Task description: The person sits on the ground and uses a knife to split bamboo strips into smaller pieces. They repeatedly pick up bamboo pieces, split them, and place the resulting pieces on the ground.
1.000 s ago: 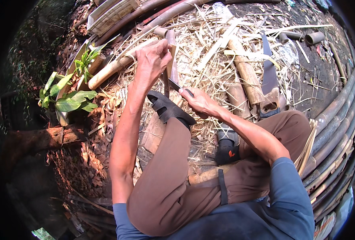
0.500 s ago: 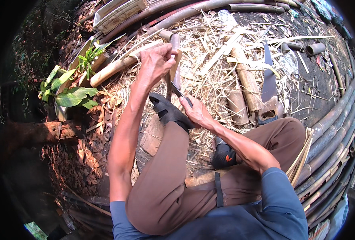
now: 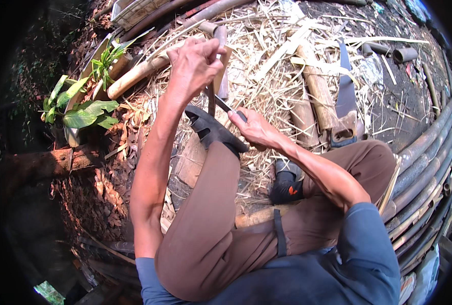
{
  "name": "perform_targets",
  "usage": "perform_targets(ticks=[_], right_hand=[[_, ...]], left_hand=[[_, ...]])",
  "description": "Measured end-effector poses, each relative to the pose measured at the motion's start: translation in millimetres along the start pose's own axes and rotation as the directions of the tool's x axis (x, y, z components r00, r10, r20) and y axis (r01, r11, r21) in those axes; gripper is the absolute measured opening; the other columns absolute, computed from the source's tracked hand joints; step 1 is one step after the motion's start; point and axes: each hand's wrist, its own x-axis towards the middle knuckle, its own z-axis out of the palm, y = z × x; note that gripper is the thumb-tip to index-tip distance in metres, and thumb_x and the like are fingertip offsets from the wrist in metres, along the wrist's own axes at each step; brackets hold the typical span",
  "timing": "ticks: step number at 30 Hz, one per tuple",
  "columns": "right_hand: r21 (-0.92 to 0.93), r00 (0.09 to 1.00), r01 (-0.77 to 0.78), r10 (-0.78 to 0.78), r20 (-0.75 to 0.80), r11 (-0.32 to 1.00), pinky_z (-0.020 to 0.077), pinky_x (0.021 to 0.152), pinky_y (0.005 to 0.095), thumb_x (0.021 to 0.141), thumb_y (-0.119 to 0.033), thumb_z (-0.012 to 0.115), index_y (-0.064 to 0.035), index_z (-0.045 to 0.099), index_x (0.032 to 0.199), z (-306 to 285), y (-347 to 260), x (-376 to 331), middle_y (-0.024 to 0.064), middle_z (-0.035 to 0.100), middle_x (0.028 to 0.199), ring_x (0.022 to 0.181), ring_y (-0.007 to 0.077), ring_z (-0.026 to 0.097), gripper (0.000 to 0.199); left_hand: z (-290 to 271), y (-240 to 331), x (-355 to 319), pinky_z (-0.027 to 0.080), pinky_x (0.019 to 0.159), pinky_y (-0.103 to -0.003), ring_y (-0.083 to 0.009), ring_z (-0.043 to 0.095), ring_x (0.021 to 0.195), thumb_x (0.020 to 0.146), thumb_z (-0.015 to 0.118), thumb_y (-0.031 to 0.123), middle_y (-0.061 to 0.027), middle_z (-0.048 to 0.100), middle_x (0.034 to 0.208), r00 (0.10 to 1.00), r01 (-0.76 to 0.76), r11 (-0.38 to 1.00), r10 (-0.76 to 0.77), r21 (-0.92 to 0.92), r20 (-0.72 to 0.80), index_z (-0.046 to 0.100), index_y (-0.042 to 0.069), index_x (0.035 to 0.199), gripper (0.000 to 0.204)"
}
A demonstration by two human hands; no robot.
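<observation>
My left hand (image 3: pixel 194 68) is closed in a fist around the upper end of an upright split bamboo piece (image 3: pixel 223 68). Its lower part stands beside my dark shoe (image 3: pixel 210 129). My right hand (image 3: pixel 254 128) grips the black handle of a knife (image 3: pixel 225 105). The blade slants up and to the left, against or very near the bamboo; exact contact is hard to see. Behind the piece, a round bamboo length (image 3: pixel 221 38) leans upward.
Pale shavings (image 3: pixel 271 76) cover the ground ahead. A handsaw (image 3: pixel 345 96) lies at right beside bamboo lengths (image 3: pixel 317 91). Long bamboo poles (image 3: pixel 424 168) curve along the right side. At left grow leafy plants (image 3: pixel 86 114); a pale crate (image 3: pixel 134 12) sits at the far left.
The whole view has shifted slightly. My left fist looks a little larger and higher in the picture. Both hands keep their grips, and the knife stays at the bamboo piece.
</observation>
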Motion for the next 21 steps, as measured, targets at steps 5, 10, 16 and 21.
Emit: perform_targets(ticks=[5,10,16,21], right_hand=[[0.174,1.0,0.019,-0.017,-0.012,0.985,0.0328,0.048,0.0281,0.102,-0.044,0.046,-0.008,0.049,0.082,0.4,21.9,7.9,-0.0052,0.037,0.061,0.055,0.0077,0.036,0.042],[0.044,0.998,-0.06,0.06,0.018,0.997,0.038,0.055,0.0328,0.099,-0.047,0.044,-0.003,0.061,0.09,-26.1,-35.6,7.6,0.0007,0.047,0.063,0.058,0.0128,0.045,0.048],[0.085,1.0,0.006,-0.008,0.025,0.996,0.0398,0.05,0.0311,0.1,-0.047,0.044,-0.0026,0.06,0.088,-47.3,-67.8,17.8,0.0025,0.051,0.061,0.052,0.0119,0.047,0.048],[0.08,0.997,0.052,-0.055,0.047,0.995,0.0268,0.04,0.0287,0.101,-0.045,0.045,-0.0106,0.046,0.083,-6.9,6.8,10.3,-0.0057,0.038,0.058,0.046,0.0074,0.033,0.039]], left_hand=[[-0.1,13.0,3.9,0.03,0.091,-0.04,-0.02,0.057,0.091,0.078,0.057,0.019,0.0025,0.074,0.102,1.0,0.019,0.998,-0.021,0.061,0.023,0.05,0.006,0.077,0.014],[-8.7,-11.2,1.8,0.03,0.09,-0.044,-0.0204,0.055,0.096,0.077,0.058,0.018,0.0054,0.074,0.102,1.0,0.025,0.991,-0.027,0.129,0.014,0.048,0.007,0.076,0.015],[-3.3,-4.4,-1.5,0.029,0.093,-0.046,-0.0231,0.053,0.105,0.077,0.06,0.018,0.0065,0.074,0.103,0.999,-0.017,0.99,0.023,0.138,-0.042,0.049,0.008,0.076,0.015],[0.6,9.6,-5.7,0.027,0.099,-0.047,-0.0195,0.055,0.106,0.079,0.061,0.018,0.0031,0.074,0.101,0.998,0.032,0.998,-0.034,0.052,0.05,0.06,0.007,0.084,0.012]])
